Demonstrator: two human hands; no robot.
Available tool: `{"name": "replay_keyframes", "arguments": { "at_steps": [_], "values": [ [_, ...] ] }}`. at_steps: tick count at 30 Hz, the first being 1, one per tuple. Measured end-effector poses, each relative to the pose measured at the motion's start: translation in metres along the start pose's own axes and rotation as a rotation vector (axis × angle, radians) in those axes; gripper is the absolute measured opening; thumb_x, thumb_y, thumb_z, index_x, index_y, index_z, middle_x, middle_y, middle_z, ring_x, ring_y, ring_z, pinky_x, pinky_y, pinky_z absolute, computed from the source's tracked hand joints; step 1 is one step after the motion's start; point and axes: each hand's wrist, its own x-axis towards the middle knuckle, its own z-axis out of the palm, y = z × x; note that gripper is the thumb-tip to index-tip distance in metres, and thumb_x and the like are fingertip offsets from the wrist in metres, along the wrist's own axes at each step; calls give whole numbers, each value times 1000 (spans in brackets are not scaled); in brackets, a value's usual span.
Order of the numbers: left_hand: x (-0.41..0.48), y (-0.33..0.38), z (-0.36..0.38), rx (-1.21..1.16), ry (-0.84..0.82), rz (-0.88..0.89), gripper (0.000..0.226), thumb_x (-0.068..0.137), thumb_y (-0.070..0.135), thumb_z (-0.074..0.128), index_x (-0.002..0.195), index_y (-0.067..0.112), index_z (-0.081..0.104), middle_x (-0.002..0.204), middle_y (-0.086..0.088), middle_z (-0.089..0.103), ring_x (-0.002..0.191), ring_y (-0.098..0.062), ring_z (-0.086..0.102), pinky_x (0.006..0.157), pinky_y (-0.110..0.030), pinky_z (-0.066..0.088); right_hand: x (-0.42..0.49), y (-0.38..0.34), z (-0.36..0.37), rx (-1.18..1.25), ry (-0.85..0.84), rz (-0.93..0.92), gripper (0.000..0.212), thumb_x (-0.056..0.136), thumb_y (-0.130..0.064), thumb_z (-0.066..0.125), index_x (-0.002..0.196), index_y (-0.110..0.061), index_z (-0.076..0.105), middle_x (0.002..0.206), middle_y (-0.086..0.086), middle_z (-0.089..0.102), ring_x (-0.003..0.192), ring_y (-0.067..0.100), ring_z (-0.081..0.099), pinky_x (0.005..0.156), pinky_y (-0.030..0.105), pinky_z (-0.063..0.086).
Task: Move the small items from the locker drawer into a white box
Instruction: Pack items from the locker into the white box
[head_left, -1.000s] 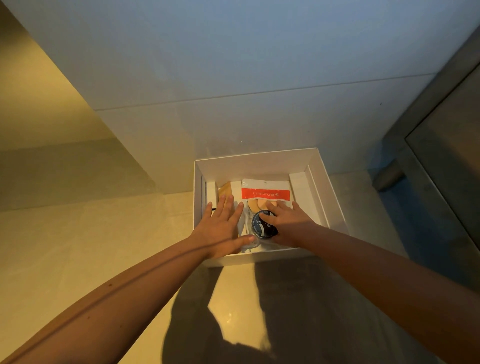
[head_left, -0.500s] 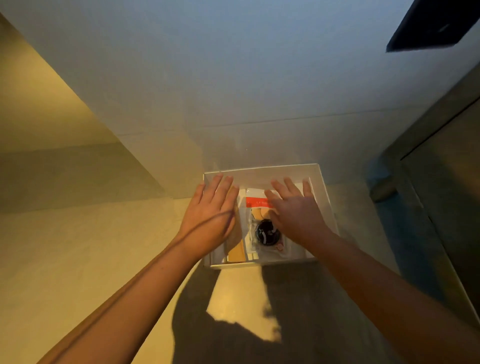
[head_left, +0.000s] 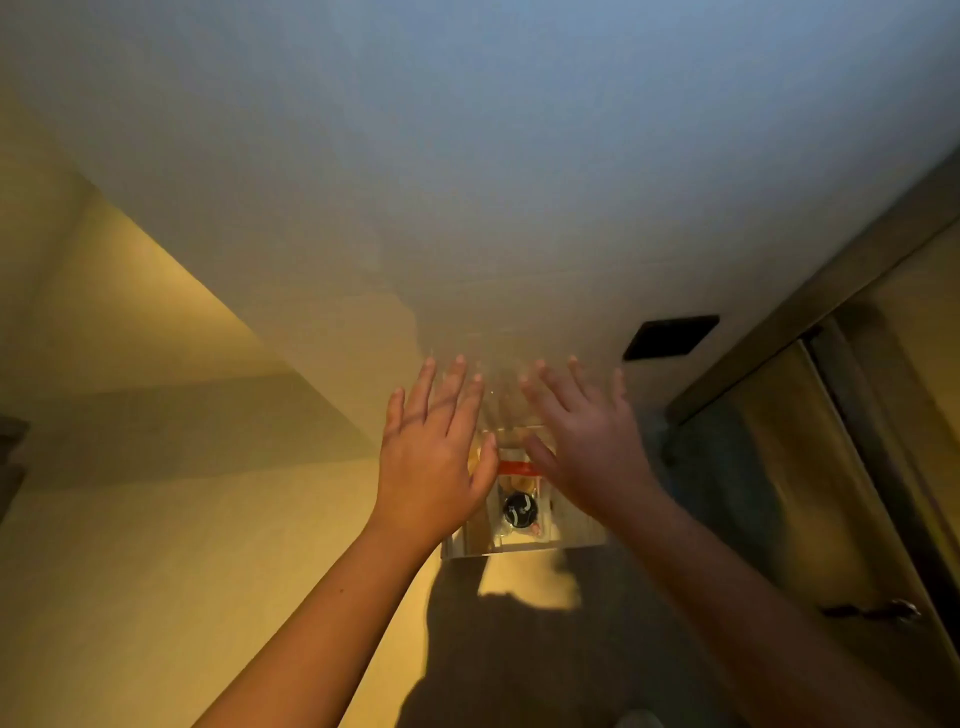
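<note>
White box (head_left: 519, 548), black round item (head_left: 518, 510) and red-banded packet (head_left: 515, 468) inside

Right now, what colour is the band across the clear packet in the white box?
The band is orange-red; head view.

Dim warm light; motion blur; wide-angle edge distortion.

The open white box (head_left: 545, 546) holds a red-banded clear packet (head_left: 516, 469) with a round black item (head_left: 518, 508) lying on it.
</note>
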Motion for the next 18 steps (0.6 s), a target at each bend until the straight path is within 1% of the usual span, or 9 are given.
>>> {"name": "replay_keyframes", "arguments": {
  "at_steps": [3,5,7,9,12,15,16,18],
  "values": [
    [14,16,-70,1,39,-30,59,83,41,35,131,9,51,140,-13,44,131,-36,36,102,-57,27,3,-14,-72,-8,1,-19,54,93,-41,43,143,-24,29,152,2,24,141,26,12,110,53,0],
    [21,29,-112,-6,51,-80,60,86,44,34,137,13,43,145,-10,38,136,-31,29,107,-51,19,4,-24,-118,-8,22,-23,53,94,-41,41,143,-25,28,152,1,24,141,24,12,111,51,0],
    [25,41,-149,-68,29,-206,61,90,47,34,144,20,29,151,-4,26,140,-24,17,111,-43,10,3,-32,-164,10,35,-12,52,94,-42,39,143,-26,28,152,-1,23,141,22,11,111,50,0],
    [24,52,-182,-123,18,-311,63,91,49,37,146,24,21,153,-1,20,141,-21,10,112,-40,7,2,-37,-207,11,51,-20,54,93,-42,40,143,-26,27,152,-1,24,141,21,11,111,51,0],
    [22,71,-230,-84,62,-285,64,90,49,39,145,22,23,152,-3,22,141,-23,10,112,-40,7,-8,-42,-262,-5,71,-47,55,91,-40,45,142,-25,30,150,1,28,141,24,14,109,54,3],
    [23,94,-272,-13,48,-265,64,90,51,33,146,24,18,154,0,15,142,-21,4,112,-39,1,-24,-52,-306,64,143,-84,53,89,-32,54,138,-18,40,145,8,38,138,30,23,107,56,5],
    [22,102,-284,-1,45,-252,64,91,51,33,147,25,17,155,0,13,142,-21,2,112,-40,0,-28,-55,-319,75,133,-81,53,90,-33,52,139,-19,38,146,7,36,139,30,20,108,54,3],
    [19,117,-307,10,37,-207,63,91,47,37,146,22,21,154,-3,15,142,-23,4,113,-42,1,-35,-61,-340,65,82,-76,54,94,-39,41,144,-26,26,153,-1,22,142,22,7,110,49,-4]
  ]
}}
